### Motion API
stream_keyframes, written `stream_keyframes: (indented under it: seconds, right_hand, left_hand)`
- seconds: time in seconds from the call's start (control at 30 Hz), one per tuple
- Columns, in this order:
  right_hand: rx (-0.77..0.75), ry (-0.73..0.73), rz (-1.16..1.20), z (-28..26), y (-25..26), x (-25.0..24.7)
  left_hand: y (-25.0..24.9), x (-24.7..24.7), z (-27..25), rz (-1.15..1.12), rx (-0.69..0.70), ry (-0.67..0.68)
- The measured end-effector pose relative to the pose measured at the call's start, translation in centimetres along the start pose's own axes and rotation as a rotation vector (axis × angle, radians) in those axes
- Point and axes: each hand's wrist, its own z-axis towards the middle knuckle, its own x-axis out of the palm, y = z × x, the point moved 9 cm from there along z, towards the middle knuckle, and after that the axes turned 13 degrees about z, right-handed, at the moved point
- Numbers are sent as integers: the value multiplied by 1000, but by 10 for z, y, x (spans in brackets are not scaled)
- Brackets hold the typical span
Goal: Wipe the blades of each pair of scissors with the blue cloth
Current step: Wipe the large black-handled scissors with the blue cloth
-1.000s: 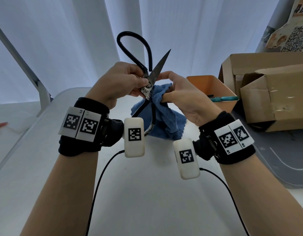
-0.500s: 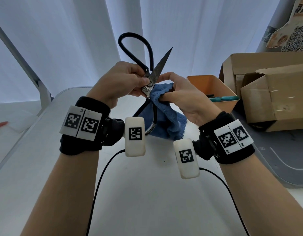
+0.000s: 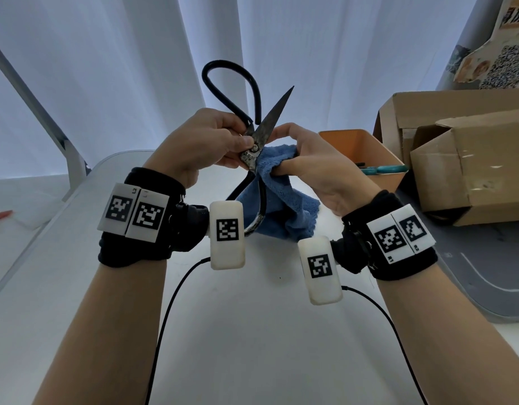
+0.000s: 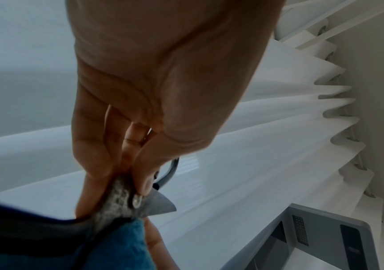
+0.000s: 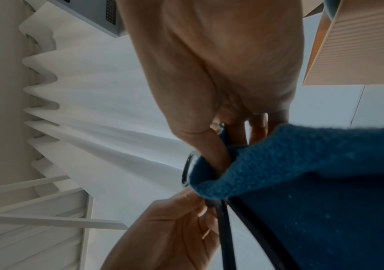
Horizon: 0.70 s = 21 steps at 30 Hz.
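Old black-handled scissors (image 3: 253,141) held open mid-air, stiff and sharp.
Left hand (image 3: 205,144) pinches the pivot; right hand (image 3: 310,162) pinches soft blue cloth (image 3: 278,200) round one blade; best gripped near the pivot.

head view looks down; wrist views close, upward; all share scissors (image 3: 253,147).

Only the right wristband (image 3: 400,237) tags read "R1" and "R2".
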Motion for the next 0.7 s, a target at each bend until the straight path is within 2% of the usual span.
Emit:
stream_keyframes:
  seconds: [0.1,0.27,0.43,0.6,0.7]
  right_hand:
    - [11,38,11,0,-1,0]
    - [-10,7,2,0,-1,1]
    - [11,59,41,0,-2,4]
    - [-4,1,61,2,-4,3]
    - [-4,36,98,3,-4,5]
  left_hand:
    - [2,-2,0,-5,-8,-6]
    - [3,-2,2,-18,-7,-17]
    - [3,-1,2,-24,-10,-17]
    - [4,-5,1,-53,-23,-38]
    - [5,-6,2,-47,-23,-37]
